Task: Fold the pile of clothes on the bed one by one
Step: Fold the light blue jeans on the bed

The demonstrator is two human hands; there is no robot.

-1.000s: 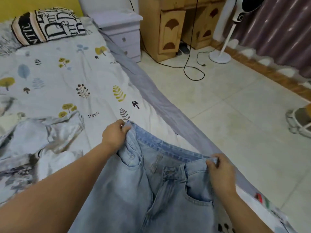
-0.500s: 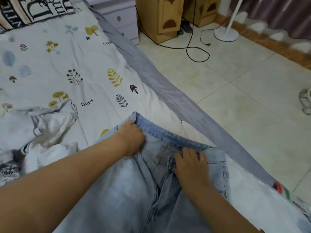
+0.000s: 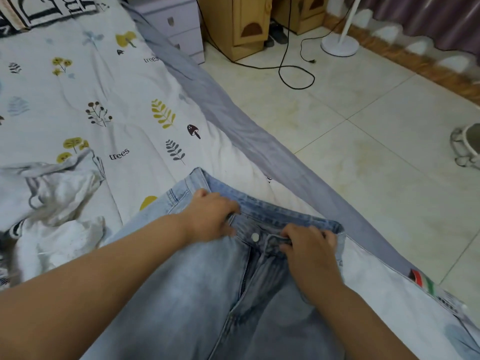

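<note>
A pair of light blue jeans lies front side up on the bed, waistband pointing away from me. My left hand pinches the waistband just left of the white button. My right hand grips the waistband right of the button, fingers curled over the fly edge. A crumpled pile of white and grey clothes lies at the left on the leaf-printed sheet.
The bed's grey edge runs diagonally to the right of the jeans, with tiled floor beyond. A wooden desk, a black cable and a fan base stand at the back. A printed pillow lies at top left.
Both hands moved inward along the waistband from its outer corners to either side of the button. The jeans now lie flat, and the camera has tilted further down.
</note>
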